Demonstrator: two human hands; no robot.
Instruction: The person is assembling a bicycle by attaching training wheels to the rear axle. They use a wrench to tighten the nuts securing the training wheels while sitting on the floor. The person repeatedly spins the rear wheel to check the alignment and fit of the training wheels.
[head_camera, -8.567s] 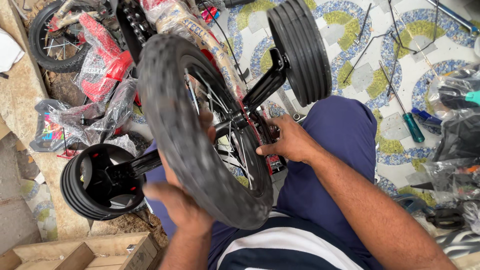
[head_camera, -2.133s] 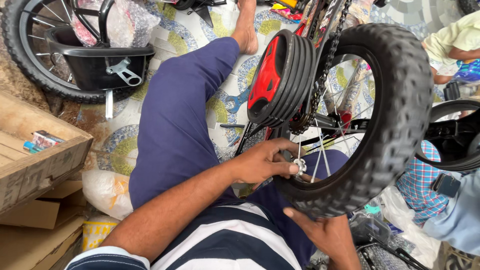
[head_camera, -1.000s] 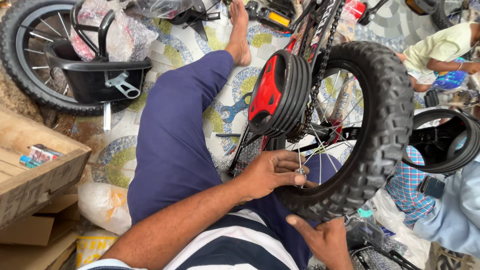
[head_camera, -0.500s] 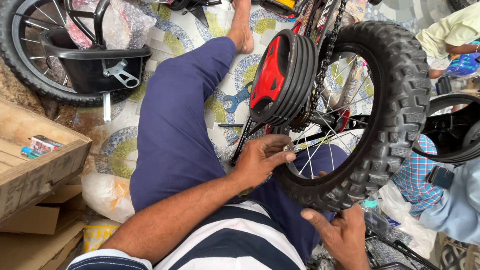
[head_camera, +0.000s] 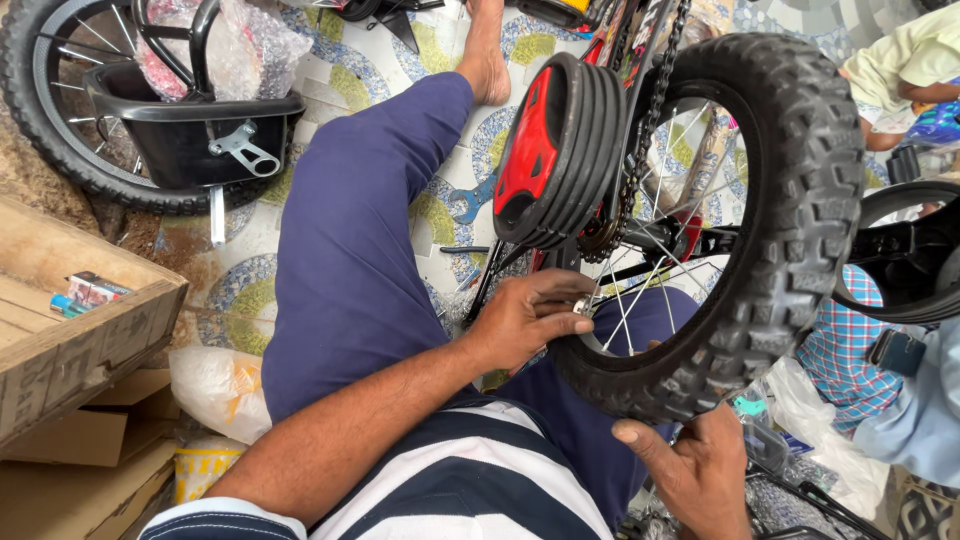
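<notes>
A small bicycle's rear wheel with a knobby black tyre (head_camera: 800, 200) stands over my lap, its chain (head_camera: 655, 110) running up to the frame. A red and black training wheel (head_camera: 545, 150) sits beside it on the left. My left hand (head_camera: 525, 320) reaches to the spokes near the rim, fingertips pinched on a small silver part (head_camera: 582, 304). My right hand (head_camera: 690, 470) is below the tyre, its top edge touching the tread, thumb out; its fingers are hidden and I see nothing in it.
A blue wrench (head_camera: 468, 202) lies on the patterned floor beyond my knee. At top left are a spoked wheel (head_camera: 50, 150) and a black basket (head_camera: 190, 130). A wooden crate (head_camera: 90, 330) stands at left. Another person's checked cloth (head_camera: 840, 360) and sleeve (head_camera: 920, 410) are at right.
My left hand has stayed at the spokes, fingers closing tighter on the small part. My right hand has come up from lower right against the tyre. The wheel has hardly shifted.
</notes>
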